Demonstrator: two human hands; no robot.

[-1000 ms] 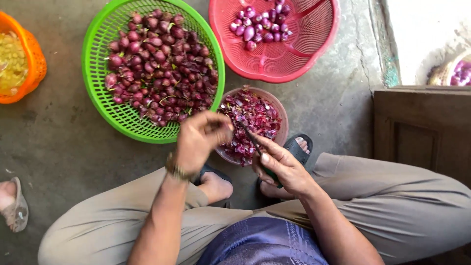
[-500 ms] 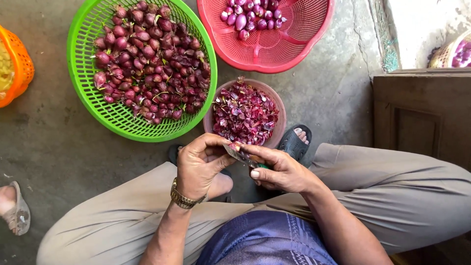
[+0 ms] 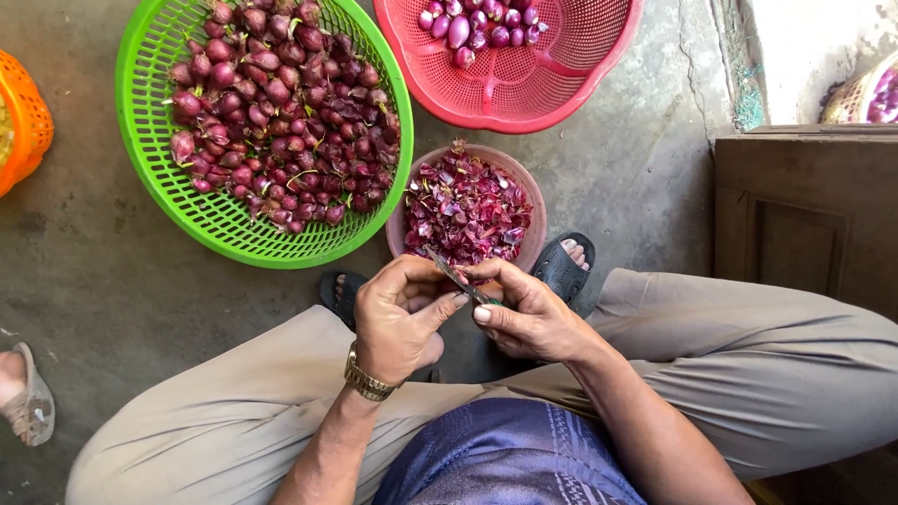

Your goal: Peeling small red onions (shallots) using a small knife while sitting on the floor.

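Observation:
My left hand (image 3: 398, 318) is curled around a small shallot that is mostly hidden in the fingers. My right hand (image 3: 524, 313) grips a small knife (image 3: 458, 278) whose blade points up-left toward the left hand. Both hands meet just below a pink bowl (image 3: 535, 201) filled with purple shallot skins. A green basket (image 3: 154, 164) full of unpeeled shallots sits to the upper left. At the top, a red basket (image 3: 561, 75) holds several peeled shallots.
An orange basket (image 3: 23, 122) shows at the left edge. Another person's sandalled foot (image 3: 26, 397) is at the lower left. A wooden cabinet (image 3: 804, 220) stands to the right, with a basket of shallots (image 3: 870, 93) above it. My sandalled feet rest on concrete floor.
My left hand came back from over the green basket and closed in next to the right hand. The knife now lies between both hands, below the pink bowl.

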